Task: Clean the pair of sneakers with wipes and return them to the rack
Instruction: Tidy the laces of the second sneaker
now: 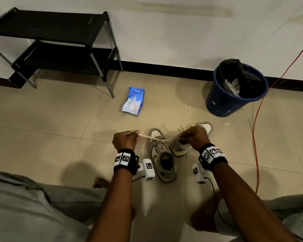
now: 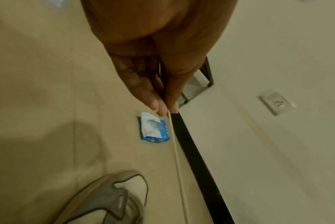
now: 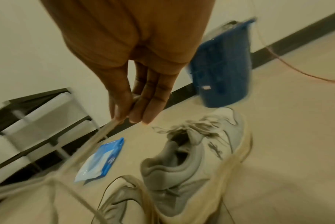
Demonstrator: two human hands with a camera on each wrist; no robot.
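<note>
Two grey-and-white sneakers stand side by side on the tiled floor. The left sneaker [image 1: 160,154] [image 2: 113,200] [image 3: 124,201] has its laces pulled out sideways. My left hand [image 1: 135,136] [image 2: 163,109] pinches one lace [image 1: 147,136] [image 2: 177,159] taut to the left. My right hand [image 1: 186,137] [image 3: 132,116] pinches the other lace end [image 3: 103,133] above the right sneaker [image 1: 180,148] [image 3: 191,159], hiding part of it. A blue pack of wipes [image 1: 133,100] [image 2: 155,131] [image 3: 101,159] lies on the floor beyond the shoes.
A black two-tier shoe rack [image 1: 56,41] [image 3: 38,121] stands against the wall at the far left. A blue bin [image 1: 234,91] [image 3: 224,72] with a black liner is at the far right. An orange cable [image 1: 255,137] runs along the floor on the right. My knees frame the near edge.
</note>
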